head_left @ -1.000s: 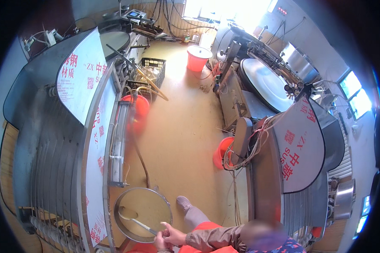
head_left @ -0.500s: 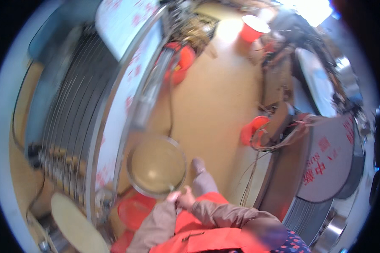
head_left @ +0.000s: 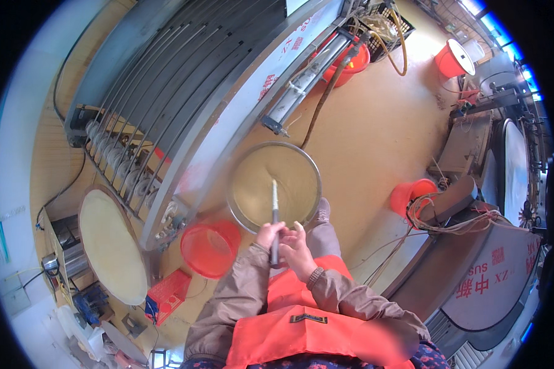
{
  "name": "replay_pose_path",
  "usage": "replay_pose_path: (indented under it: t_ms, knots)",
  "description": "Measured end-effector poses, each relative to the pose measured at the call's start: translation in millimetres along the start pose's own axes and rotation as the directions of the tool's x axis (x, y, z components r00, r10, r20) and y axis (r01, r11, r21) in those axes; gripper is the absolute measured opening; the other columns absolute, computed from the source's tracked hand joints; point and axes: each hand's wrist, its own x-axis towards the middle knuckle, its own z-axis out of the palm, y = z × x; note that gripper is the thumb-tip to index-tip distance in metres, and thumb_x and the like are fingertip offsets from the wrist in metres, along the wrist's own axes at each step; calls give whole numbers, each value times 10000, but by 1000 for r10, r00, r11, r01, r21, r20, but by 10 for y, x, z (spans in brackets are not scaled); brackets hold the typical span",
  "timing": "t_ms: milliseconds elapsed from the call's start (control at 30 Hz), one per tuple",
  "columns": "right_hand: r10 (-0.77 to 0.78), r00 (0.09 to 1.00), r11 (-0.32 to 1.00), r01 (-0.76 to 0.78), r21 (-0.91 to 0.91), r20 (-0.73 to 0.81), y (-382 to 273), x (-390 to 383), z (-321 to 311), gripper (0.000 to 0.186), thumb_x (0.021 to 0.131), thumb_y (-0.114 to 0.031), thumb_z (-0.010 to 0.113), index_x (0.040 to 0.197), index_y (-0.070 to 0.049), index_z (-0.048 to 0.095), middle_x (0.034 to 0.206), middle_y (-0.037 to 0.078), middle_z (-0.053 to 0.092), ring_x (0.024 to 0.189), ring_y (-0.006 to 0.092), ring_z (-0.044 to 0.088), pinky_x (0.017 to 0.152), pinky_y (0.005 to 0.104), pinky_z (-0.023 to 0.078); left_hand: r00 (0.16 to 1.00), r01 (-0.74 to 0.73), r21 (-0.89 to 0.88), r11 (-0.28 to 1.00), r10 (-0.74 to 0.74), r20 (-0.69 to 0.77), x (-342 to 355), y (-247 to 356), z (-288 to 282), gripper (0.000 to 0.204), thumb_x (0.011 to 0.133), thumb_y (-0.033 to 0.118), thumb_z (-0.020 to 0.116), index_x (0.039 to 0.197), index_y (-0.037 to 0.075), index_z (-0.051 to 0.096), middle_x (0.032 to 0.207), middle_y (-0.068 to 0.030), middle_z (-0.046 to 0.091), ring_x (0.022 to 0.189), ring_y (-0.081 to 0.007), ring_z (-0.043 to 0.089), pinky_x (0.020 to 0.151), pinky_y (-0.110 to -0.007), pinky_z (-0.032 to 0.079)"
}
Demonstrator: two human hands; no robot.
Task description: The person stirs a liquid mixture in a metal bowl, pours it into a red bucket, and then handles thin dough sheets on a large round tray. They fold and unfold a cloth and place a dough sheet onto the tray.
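My left hand is closed on the dark handle of a long ladle, whose scoop end is sunk in thick beige liquid. That liquid fills a round steel basin in front of me. My right hand, just to the right, has its fingers curled against the same handle. Below the basin's left side sits a red bucket, and at the far left a pale round disc with a dark rim lies beside machinery.
A machine with metal rods borders the left, and machinery with looped cables the right, beside a red bucket. The floor runs between them toward another red bucket, a black crate and a hose.
My view has swung left and downward, bringing the pale disc and left-hand bucket fully into sight. The ladle handle now stands more upright in my hands, pointing toward me.
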Motion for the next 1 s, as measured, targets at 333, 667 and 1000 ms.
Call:
replay_pose_path:
  t_ms: [333,667,1000]
  knots:
    - [249,965,950,-226,217,-87,-292,-303,-715,677,883,-110,526,1437,-156,139,1169,155,430,692,185,590,544,294,509,870,390,863,323,178,-460,250,-453,-1056,209,879,163,483,931,-18,573,919,-210,623,851,-332,618,716,-393,496]
    - [258,956,925,-204,320,-136,-420,-433,-1009,634,876,-88,536,1415,-140,205,1089,130,440,661,159,580,514,285,499,873,479,-252,841,-427,235,523,-249,10,229,894,126,509,674,77,470,532,14,439,467,-97,442,410,-254,384]
    - [198,973,954,-165,252,-115,-441,-417,-877,598,875,-110,543,1402,-111,260,1071,129,458,682,155,580,544,274,503,976,156,612,775,-28,-214,174,232,-500,171,877,132,561,954,11,469,743,-126,539,573,-213,552,471,-347,466]
